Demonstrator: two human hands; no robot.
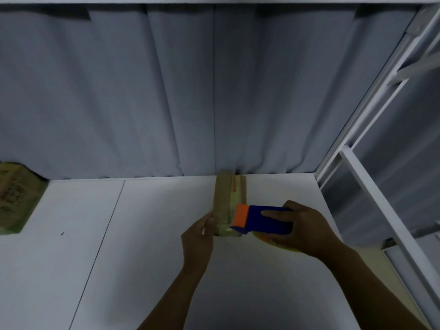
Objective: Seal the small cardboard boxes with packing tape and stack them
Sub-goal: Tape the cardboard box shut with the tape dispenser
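Note:
A small narrow cardboard box (225,196) lies on the white table (142,258), its long side running away from me toward the curtain. A strip of tape runs along its top. My right hand (302,229) grips a blue tape dispenser (266,220) with an orange head (240,216), which sits at the box's near end. A yellowish tape roll (276,244) shows under that hand. My left hand (198,236) holds the box's near left corner with its fingertips.
A grey curtain (190,91) hangs right behind the table. A printed cardboard box (16,198) sits at the far left edge. A white metal frame (371,186) borders the table on the right.

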